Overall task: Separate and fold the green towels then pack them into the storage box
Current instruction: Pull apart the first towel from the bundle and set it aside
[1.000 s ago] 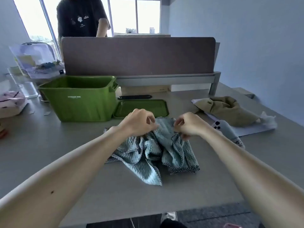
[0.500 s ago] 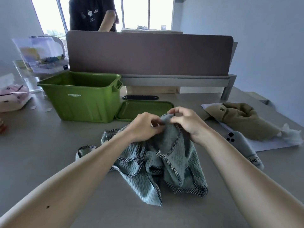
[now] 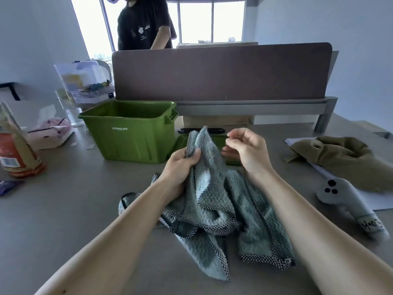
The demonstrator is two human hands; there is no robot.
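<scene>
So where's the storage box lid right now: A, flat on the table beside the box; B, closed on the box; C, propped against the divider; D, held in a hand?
A: the green lid lies flat on the table next to the open storage box, partly hidden behind the lifted towel.

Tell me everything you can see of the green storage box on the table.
The storage box is green plastic, with ribbed, tapering walls, a rolled rim, a handle lip at its right end and white STORAGE BOX lettering in front. It stands upright and open on the grey table, left of centre. Its lid lies flat beside its right end. Its floor is hidden.
</scene>
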